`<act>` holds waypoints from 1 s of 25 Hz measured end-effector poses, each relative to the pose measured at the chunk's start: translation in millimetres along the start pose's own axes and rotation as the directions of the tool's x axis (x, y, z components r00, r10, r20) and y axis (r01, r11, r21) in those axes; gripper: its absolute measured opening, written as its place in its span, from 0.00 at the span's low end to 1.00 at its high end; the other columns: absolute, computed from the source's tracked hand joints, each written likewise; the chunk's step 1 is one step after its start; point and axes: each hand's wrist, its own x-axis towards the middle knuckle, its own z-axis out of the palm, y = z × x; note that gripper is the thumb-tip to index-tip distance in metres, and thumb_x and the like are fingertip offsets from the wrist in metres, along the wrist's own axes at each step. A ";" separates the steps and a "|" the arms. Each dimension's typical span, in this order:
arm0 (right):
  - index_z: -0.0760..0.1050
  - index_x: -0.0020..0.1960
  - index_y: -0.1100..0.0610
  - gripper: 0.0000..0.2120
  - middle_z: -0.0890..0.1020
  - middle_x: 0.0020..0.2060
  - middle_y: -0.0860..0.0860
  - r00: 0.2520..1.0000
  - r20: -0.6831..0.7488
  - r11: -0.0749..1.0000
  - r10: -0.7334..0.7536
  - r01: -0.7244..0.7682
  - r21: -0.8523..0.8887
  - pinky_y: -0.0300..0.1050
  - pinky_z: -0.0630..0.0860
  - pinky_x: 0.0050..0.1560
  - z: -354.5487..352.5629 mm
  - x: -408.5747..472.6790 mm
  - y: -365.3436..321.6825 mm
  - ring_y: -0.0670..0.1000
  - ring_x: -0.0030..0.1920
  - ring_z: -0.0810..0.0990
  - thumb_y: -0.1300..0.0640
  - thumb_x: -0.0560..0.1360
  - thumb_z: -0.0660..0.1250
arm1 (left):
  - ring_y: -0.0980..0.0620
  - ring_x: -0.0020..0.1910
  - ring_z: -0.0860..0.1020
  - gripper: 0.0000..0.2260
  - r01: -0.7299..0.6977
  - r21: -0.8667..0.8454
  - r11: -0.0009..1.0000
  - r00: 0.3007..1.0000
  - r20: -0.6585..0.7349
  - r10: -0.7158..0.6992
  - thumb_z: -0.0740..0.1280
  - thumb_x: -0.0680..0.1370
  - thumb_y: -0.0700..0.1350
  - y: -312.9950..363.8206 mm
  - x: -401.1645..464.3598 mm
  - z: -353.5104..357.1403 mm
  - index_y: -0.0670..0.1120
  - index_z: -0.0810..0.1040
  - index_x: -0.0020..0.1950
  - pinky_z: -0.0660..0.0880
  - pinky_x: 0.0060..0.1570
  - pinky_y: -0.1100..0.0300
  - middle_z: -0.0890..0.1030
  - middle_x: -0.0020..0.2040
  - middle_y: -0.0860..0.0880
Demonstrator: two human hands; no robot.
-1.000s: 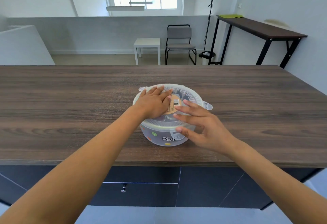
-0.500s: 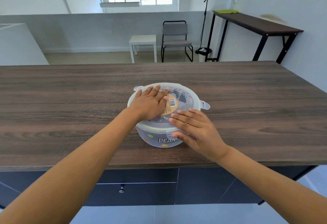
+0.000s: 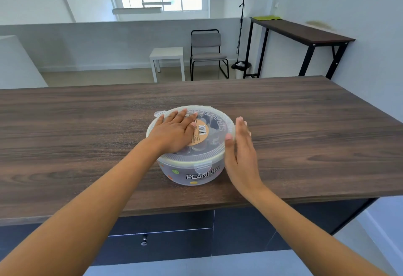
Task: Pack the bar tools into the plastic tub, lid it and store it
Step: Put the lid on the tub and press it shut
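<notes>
While the round translucent plastic tub (image 3: pixel 192 173) sits near the front edge of the dark wood-grain countertop (image 3: pixel 305 127), I've got both hands working its lid. My left hand (image 3: pixel 174 133) lies flat on the clear ribbed lid (image 3: pixel 216 142), fingers spread and not curled round anything, palm pressing down. I reckon that's to pin the lid so the rim seats evenly & the tub doesn't skid on the smooth top. My right hand (image 3: pixel 239 151) stands on edge against the tub's right side, fingers straight and together, thumb tip touching the lid rim; it clasps nothing, looks more like bracing or feeling for the side tab. One small clip tab (image 3: pixel 202 166) at the front hangs folded down over the rim, so that side is prob latched; another tab sticks out at the far left, so I can't say the whole lid is locked.

Tub wall is frosted, thin, slightly flexible-looking, printed w/ "PEANUTS" and coloured dots. Lid has a round tan paper label (image 3: pixel 199 135) w/ barcode. Dark shapes show through the lid, presumably the bar tools, but too blurred to name. Storing is still to do.
</notes>
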 end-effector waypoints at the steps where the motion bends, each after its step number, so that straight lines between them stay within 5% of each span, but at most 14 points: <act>1: 0.47 0.75 0.56 0.25 0.52 0.76 0.49 0.993 -0.010 0.993 0.114 -0.113 0.034 0.38 0.42 0.74 1.6 0.5 -1.4 0.38 0.72 0.44 0.50 0.81 0.48 | 0.51 0.77 0.44 0.23 0.002 0.000 1.000 1.000 0.000 -0.002 0.41 0.81 0.56 -0.7 0.3 0.4 0.59 0.46 0.76 0.40 0.74 0.47 0.46 0.79 0.52; 6: 0.54 0.74 0.57 0.23 0.59 0.75 0.51 0.960 -0.021 0.947 0.279 -0.271 0.175 0.46 0.51 0.76 5.7 2.1 -7.6 0.48 0.75 0.53 0.53 0.80 0.50 | 0.51 0.77 0.44 0.22 0.012 -0.007 1.000 1.000 -0.009 -0.012 0.42 0.80 0.56 -1.6 1.7 2.0 0.60 0.46 0.76 0.40 0.74 0.47 0.46 0.79 0.53; 10: 0.57 0.73 0.56 0.22 0.62 0.74 0.50 0.944 -0.027 0.923 0.330 -0.316 0.222 0.34 0.52 0.69 5.5 4.4 -8.5 0.45 0.73 0.57 0.55 0.80 0.51 | 0.51 0.77 0.44 0.22 0.017 -0.013 1.000 1.000 -0.004 -0.017 0.42 0.81 0.56 -0.6 2.1 2.5 0.60 0.47 0.76 0.40 0.74 0.47 0.46 0.79 0.53; 19: 0.57 0.73 0.55 0.23 0.63 0.74 0.49 0.924 0.023 0.868 0.381 -0.366 0.335 0.34 0.56 0.66 2.8 7.5 -11.2 0.42 0.71 0.60 0.56 0.79 0.52 | 0.51 0.77 0.44 0.23 0.021 -0.021 1.000 1.000 0.012 -0.021 0.42 0.81 0.56 1.7 2.6 0.0 0.59 0.47 0.76 0.40 0.74 0.47 0.46 0.79 0.53; 22: 0.57 0.73 0.55 0.23 0.58 0.75 0.50 0.960 0.059 0.945 0.274 -0.281 0.166 0.44 0.51 0.75 -5.6 10.1 -10.3 0.47 0.75 0.54 0.55 0.79 0.53 | 0.50 0.77 0.47 0.23 0.008 -0.069 0.998 1.000 -0.012 -0.009 0.45 0.81 0.55 2.0 0.6 -2.1 0.55 0.51 0.76 0.41 0.74 0.48 0.49 0.79 0.51; 25: 0.59 0.73 0.49 0.22 0.51 0.76 0.49 0.969 0.235 0.963 -0.076 0.132 -0.233 0.48 0.37 0.72 -16.2 27.3 -14.3 0.49 0.76 0.42 0.51 0.79 0.56 | 0.46 0.75 0.59 0.21 -0.004 -0.265 0.964 0.988 -0.150 -0.037 0.52 0.81 0.50 -7.0 -1.6 -11.5 0.42 0.65 0.72 0.54 0.73 0.50 0.62 0.75 0.43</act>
